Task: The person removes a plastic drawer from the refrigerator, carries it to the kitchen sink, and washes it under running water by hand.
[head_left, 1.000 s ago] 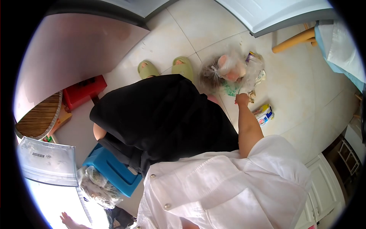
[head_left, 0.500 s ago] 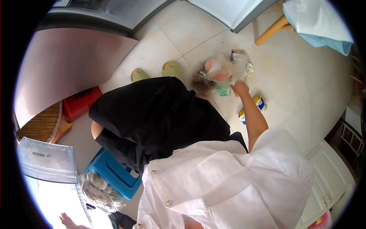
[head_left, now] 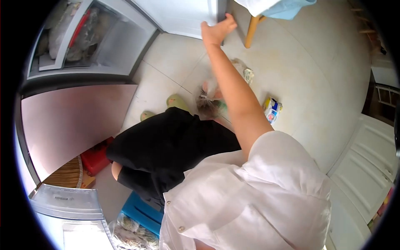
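Observation:
My right hand [head_left: 218,31] is stretched forward at the edge of a white appliance door [head_left: 179,16], thumb and fingers spread. Whether it touches the door is hard to tell. Below my forearm, a clear knotted plastic bag [head_left: 207,101] with dark and pinkish contents lies on the floor, partly hidden by the arm. A small printed packet [head_left: 247,75] lies beside it. Farther right is a yellow, white and blue packet [head_left: 272,111]. My left hand is not visible.
The open fridge-freezer has clear drawers with bagged items [head_left: 85,37] at upper left. A red box [head_left: 96,157], woven tray [head_left: 66,175], blue stool [head_left: 141,212] and filled plastic bag [head_left: 131,234] lie left. A wooden-legged chair [head_left: 251,31] stands ahead; white cabinets [head_left: 366,166] are right.
My right hand has left the bags on the floor and moved up to the door edge, its fingers now spread. The view has turned, showing more of the freezer. My left hand has left view.

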Demonstrator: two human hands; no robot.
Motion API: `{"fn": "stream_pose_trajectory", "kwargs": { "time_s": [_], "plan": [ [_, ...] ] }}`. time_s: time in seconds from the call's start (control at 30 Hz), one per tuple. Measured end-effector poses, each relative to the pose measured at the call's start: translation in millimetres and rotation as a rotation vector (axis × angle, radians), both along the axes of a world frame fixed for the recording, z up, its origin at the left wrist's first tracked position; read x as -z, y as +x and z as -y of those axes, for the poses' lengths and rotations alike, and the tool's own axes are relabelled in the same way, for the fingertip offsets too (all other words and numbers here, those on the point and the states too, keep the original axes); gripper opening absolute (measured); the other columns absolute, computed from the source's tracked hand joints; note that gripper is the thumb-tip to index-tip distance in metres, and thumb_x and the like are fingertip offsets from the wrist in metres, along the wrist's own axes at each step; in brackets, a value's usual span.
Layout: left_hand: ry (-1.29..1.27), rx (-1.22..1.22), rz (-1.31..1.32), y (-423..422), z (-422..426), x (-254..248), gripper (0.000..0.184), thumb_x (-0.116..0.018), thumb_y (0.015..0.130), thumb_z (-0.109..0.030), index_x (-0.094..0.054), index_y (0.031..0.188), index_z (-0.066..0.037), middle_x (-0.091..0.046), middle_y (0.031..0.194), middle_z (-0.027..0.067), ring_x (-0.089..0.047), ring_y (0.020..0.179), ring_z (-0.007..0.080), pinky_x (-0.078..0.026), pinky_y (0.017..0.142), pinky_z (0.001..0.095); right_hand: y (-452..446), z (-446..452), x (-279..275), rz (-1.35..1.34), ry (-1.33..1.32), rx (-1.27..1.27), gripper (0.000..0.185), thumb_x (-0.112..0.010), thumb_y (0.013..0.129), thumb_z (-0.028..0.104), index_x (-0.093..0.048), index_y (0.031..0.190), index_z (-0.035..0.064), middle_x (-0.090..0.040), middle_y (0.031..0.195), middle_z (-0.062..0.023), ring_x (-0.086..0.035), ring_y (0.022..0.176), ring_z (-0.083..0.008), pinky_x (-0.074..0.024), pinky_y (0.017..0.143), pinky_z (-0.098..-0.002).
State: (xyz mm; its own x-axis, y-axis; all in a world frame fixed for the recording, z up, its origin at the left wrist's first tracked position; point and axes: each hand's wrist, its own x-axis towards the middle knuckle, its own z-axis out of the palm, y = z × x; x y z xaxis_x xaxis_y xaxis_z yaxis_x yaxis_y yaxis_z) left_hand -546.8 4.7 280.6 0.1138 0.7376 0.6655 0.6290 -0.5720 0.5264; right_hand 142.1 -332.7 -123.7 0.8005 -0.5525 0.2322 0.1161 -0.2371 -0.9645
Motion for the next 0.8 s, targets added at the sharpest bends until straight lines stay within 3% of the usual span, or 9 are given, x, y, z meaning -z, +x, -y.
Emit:
{"fn": "stream_pose_trajectory", "kwargs": {
  "time_s": [0.1, 0.2, 0.27, 0.3, 0.37, 0.57, 0.63, 0.7, 0.8],
  "plan": [
    [0.003, -0.03, -0.007, -8.0, 0.6, 1.7, 0.043, -0.039, 0.096, -0.028, -0.051, 0.123, 0.003, -0.057, 0.117, 0.0216, -0.056, 0.108, 0.0349, -0.042, 0.097, 0.0449, 9.8, 11.0, -10.4, 0.093, -0.054, 0.078, 0.079, -0.068, 0.058, 0.009, -0.03, 0.126, -0.0039, -0.033, 0.121, -0.0247, -0.036, 0.113, -0.0395, -0.0323, 0.099, -0.0432],
    [0.006, -0.057, -0.031, -8.4, 3.6, 1.9, 0.043, -0.039, 0.096, -0.03, -0.052, 0.124, 0.001, -0.057, 0.117, 0.0203, -0.056, 0.109, 0.033, -0.041, 0.098, 0.0432, 40.1, 31.0, 0.3, 0.084, -0.075, -0.125, 0.079, -0.068, 0.057, 0.011, -0.032, 0.125, -0.0046, -0.036, 0.12, -0.0243, -0.039, 0.112, -0.0382, -0.033, 0.099, -0.0431],
    [-0.001, -0.075, -0.072, -10.4, 6.2, -1.8, 0.044, -0.039, 0.096, -0.031, -0.052, 0.124, 0.0, -0.058, 0.118, 0.0194, -0.056, 0.11, 0.0317, -0.041, 0.099, 0.042, 55.3, 47.1, 4.2, 0.187, -0.188, -0.187, 0.091, -0.072, 0.055, 0.012, -0.027, 0.133, -0.0033, -0.034, 0.129, -0.0233, -0.033, 0.122, -0.0362, -0.0251, 0.106, -0.0396],
    [0.003, -0.091, -0.08, -17.4, 10.0, -3.4, 0.044, -0.039, 0.096, -0.031, -0.052, 0.124, 0.0, -0.058, 0.118, 0.0189, -0.056, 0.111, 0.0311, -0.041, 0.099, 0.0414, 75.3, 49.3, 23.9, 0.253, -0.007, -0.28, 0.096, -0.074, 0.057, 0.012, -0.022, 0.137, -0.0027, -0.031, 0.137, -0.0226, -0.028, 0.129, -0.0326, -0.0193, 0.109, -0.0367],
    [0.012, -0.113, -0.098, -26.5, 21.8, -4.2, 0.044, -0.039, 0.096, -0.032, -0.052, 0.125, -0.001, -0.058, 0.119, 0.0181, -0.056, 0.112, 0.0298, -0.04, 0.1, 0.0403, 67.5, 57.4, -13.0, 0.243, 0.122, -0.514, 0.098, -0.077, 0.06, 0.014, -0.02, 0.138, -0.0052, -0.032, 0.139, -0.0219, -0.032, 0.128, -0.0322, -0.0225, 0.108, -0.036],
    [-0.067, -0.117, 0.08, -15.5, 45.1, -4.9, 0.041, -0.045, 0.094, -0.026, -0.053, 0.125, -0.001, -0.061, 0.115, 0.015, -0.058, 0.106, 0.0248, -0.041, 0.095, 0.0342, 60.2, 57.3, -7.0, 0.198, 0.101, -0.556, 0.107, -0.085, 0.057, 0.02, -0.021, 0.139, -0.0031, -0.032, 0.138, -0.0193, -0.033, 0.126, -0.0304, -0.025, 0.106, -0.0414],
    [-0.077, -0.11, 0.129, -13.5, 45.4, -2.3, 0.04, -0.047, 0.093, -0.025, -0.054, 0.124, -0.001, -0.062, 0.113, 0.0143, -0.059, 0.104, 0.0235, -0.042, 0.093, 0.0334, 53.8, 52.4, 18.0, 0.28, 0.022, -0.467, 0.104, -0.084, 0.058, 0.023, -0.024, 0.139, -0.0013, -0.036, 0.132, -0.0171, -0.038, 0.119, -0.0269, -0.0286, 0.102, -0.0401],
    [-0.079, -0.1, 0.163, -14.9, 44.0, 1.7, 0.039, -0.048, 0.093, -0.024, -0.055, 0.124, -0.001, -0.063, 0.111, 0.0137, -0.059, 0.103, 0.0225, -0.042, 0.092, 0.0329, 8.7, 44.9, 3.3, 0.239, -0.054, -0.524, 0.091, -0.081, 0.062, 0.024, -0.031, 0.134, -0.0007, -0.04, 0.125, -0.0145, -0.041, 0.113, -0.0241, -0.0305, 0.099, -0.0385],
    [-0.053, -0.127, 0.15, -5.3, 50.3, 2.5, 0.037, -0.051, 0.091, -0.024, -0.058, 0.12, -0.001, -0.065, 0.107, 0.013, -0.06, 0.099, 0.0211, -0.043, 0.091, 0.0326, -52.5, 19.5, -16.4, 0.241, 0.048, -0.659, 0.072, -0.077, 0.068, 0.024, -0.04, 0.125, -0.0001, -0.044, 0.116, -0.0109, -0.042, 0.107, -0.0217, -0.0308, 0.096, -0.0358]
  ]
}}
